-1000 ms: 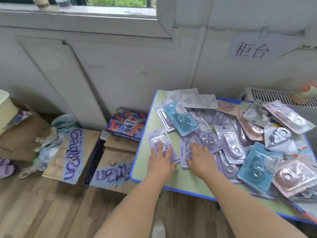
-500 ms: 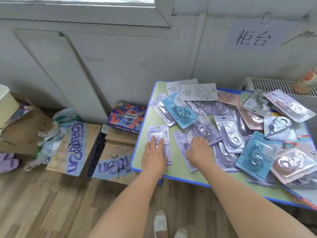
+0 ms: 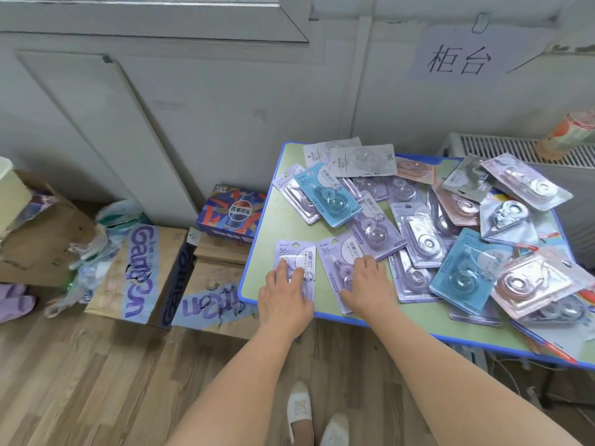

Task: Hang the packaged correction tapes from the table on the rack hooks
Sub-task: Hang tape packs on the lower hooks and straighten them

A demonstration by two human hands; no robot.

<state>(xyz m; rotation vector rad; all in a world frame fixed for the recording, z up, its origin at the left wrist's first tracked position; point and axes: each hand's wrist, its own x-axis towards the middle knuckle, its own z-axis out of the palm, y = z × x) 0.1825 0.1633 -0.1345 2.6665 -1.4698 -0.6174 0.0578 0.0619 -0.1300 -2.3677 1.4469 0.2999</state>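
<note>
Left hand (image 3: 283, 292), right hand (image 3: 365, 284) lay flat, each on a purple pack (image 3: 297, 257) | step: gathering | next: probably lift; rack unseen

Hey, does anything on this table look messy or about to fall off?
Yes. The correction tape packs lie heaped at all angles rather than sorted, and some at the right end overhang the table's blue edge. Only the two lilac packs under the left hand and right hand lie separate and flat.
</note>
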